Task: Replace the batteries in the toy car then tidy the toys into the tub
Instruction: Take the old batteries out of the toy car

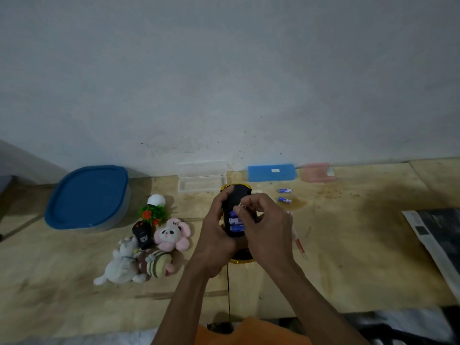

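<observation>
The yellow toy car [239,192] lies upside down at the table's middle, its black underside up. My left hand [217,230] grips its left side. Several blue batteries [235,221] sit in its open compartment. My right hand [263,222] pinches over the compartment, fingertips on the top battery. Two loose blue batteries [285,195] lie to the right of the car. The tub [88,196], with its blue lid on, stands at the far left. Plush toys [139,257], a pink flower plush [171,234], a black remote [142,232] and a small fake plant [153,210] are grouped left of the car.
An open clear plastic case [201,178] stands behind the car by the wall. A blue box [271,172] and a pink box [317,172] lie further right. A red-tipped pen or screwdriver [300,245] lies right of my hand. A dark printed sheet [438,242] overhangs the right edge.
</observation>
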Demonstrator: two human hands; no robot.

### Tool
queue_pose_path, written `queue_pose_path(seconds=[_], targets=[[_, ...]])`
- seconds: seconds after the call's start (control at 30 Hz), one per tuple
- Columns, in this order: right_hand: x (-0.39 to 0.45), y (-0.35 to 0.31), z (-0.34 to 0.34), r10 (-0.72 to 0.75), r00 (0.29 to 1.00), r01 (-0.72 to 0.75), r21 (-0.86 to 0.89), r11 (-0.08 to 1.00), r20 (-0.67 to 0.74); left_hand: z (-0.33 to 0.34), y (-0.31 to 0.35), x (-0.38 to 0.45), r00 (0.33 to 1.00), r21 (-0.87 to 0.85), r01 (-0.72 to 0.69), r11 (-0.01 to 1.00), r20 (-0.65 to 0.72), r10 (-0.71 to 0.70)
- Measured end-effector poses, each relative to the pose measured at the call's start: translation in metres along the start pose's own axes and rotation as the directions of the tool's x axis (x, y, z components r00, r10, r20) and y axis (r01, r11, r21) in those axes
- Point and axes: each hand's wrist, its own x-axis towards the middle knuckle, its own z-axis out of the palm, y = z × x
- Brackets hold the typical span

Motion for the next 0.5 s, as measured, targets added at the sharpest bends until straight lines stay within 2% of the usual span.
queue_pose_path(seconds=[0.07,0.1,0.13,0.2,0.27,0.3,0.33,0.4,0.43,0.47,0.5], targets=[[0.011,0.001,-0.016,0.055,0.998,-0.051,0.121,0.991,-0.031,0.009,0.002,0.006,1.000,-0.026,0.010,1.000,0.007,-0.010],[0.018,0.001,-0.025,0.119,0.992,-0.105,0.235,0.966,-0.042,0.014,0.003,0.009,1.000,-0.035,0.017,0.999,0.009,-0.017],[0.028,0.002,-0.035,0.208,0.978,-0.182,0.393,0.901,-0.024,0.019,0.004,0.012,1.000,-0.042,0.022,0.999,0.012,-0.022],[0.048,0.002,-0.057,0.366,0.923,-0.345,0.682,0.645,0.120,0.029,0.003,0.017,0.999,-0.046,0.032,0.998,0.014,-0.032],[0.066,0.006,-0.076,0.450,0.859,-0.455,0.767,0.453,0.244,0.039,0.003,0.022,0.999,-0.064,0.046,0.997,0.014,-0.046],[0.073,0.009,-0.082,0.468,0.837,-0.497,0.754,0.430,0.284,0.044,0.002,0.024,0.998,-0.077,0.056,0.995,0.018,-0.055],[0.078,0.013,-0.086,0.463,0.830,-0.525,0.714,0.464,0.309,0.049,0.002,0.026,0.998,-0.091,0.066,0.994,0.027,-0.064],[0.084,0.024,-0.091,0.353,0.881,-0.471,0.536,0.701,0.314,0.057,0.002,0.029,0.996,-0.107,0.081,0.991,0.044,-0.077],[0.086,0.029,-0.092,0.234,0.919,-0.353,0.398,0.847,0.318,0.061,0.003,0.031,0.996,-0.107,0.082,0.991,0.053,-0.077],[0.088,0.033,-0.095,0.080,0.938,-0.167,0.239,0.957,0.338,0.063,0.003,0.033,0.995,-0.103,0.081,0.991,0.062,-0.075],[0.091,0.037,-0.097,-0.075,0.916,0.045,0.086,0.995,0.393,0.065,0.004,0.035,0.995,-0.096,0.081,0.992,0.072,-0.074]])
